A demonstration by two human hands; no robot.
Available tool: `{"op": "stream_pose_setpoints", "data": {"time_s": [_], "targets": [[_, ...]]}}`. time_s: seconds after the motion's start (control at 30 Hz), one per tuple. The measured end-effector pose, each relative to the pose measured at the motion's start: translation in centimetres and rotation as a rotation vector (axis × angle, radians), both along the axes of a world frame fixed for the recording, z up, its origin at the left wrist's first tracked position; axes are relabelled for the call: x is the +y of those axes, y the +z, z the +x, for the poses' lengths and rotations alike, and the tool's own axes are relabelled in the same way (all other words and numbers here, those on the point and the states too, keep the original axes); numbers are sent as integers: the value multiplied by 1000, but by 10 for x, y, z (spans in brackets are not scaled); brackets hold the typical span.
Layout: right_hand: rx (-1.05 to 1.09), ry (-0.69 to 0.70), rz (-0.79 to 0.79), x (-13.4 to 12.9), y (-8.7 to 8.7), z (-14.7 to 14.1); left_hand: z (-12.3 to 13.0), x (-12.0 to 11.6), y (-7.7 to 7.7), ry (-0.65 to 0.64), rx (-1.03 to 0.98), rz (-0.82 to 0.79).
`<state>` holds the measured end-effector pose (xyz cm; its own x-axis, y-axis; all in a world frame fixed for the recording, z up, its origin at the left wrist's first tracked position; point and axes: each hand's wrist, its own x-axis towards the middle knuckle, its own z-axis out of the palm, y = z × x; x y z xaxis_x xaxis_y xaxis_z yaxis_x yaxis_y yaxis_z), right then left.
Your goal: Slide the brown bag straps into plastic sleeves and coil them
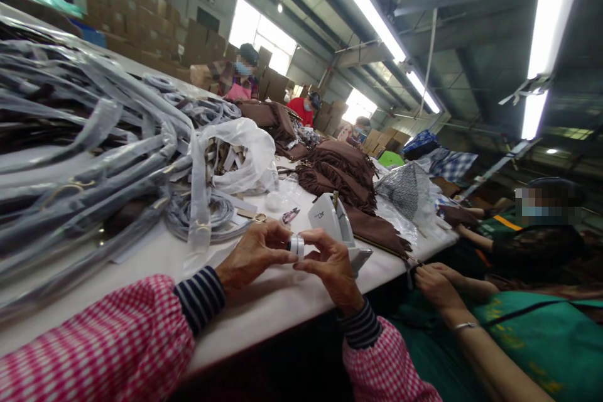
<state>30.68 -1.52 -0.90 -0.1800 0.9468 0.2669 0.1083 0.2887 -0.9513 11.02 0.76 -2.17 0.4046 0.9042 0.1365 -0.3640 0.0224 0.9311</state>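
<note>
Over the table's front edge, my left hand (257, 249) and my right hand (330, 259) pinch a small white roll (296, 247) between them, from opposite sides. It looks like a roll of tape. Fingers and thumbs of both hands are closed on its rims. Just behind my right hand stands a pale grey tape dispenser (321, 212), partly hidden by my fingers. Small snips (291, 215) lie on the table beyond the roll. A ring-shaped metal fitting (260, 218) lies close to my left hand.
Plastic-wrapped straps (94, 188) cover the left of the table (264, 320). A clear bag of small parts (235, 151) sits mid-table. Brown fringed bags (336, 169) are piled beyond the dispenser. At right, a co-worker's hands (438, 286) handle a brown bag; other people work farther back.
</note>
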Motion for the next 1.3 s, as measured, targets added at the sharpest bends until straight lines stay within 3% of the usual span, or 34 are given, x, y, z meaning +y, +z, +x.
{"op": "stream_pose_setpoints", "data": {"time_s": [0.27, 0.63, 0.77, 0.9, 1.1, 1.3], "targets": [[-160, 17, 142, 2, 9, -3, -5, -4, -1, -24, -43, -103], [-161, -111, 166, 3, -5, -19, -8, 3, -2, 10, -116, -188], [-267, -255, 333, -5, -9, -33, -3, 3, -1, 36, -181, -207], [-288, -303, 463, -6, -5, -40, -1, 1, 4, 37, -132, -133], [-132, -246, 266, -6, 8, -28, -8, 3, 13, 11, -29, 9], [144, -133, 81, -10, 3, -19, -10, 6, 14, -54, 38, 105]]}}
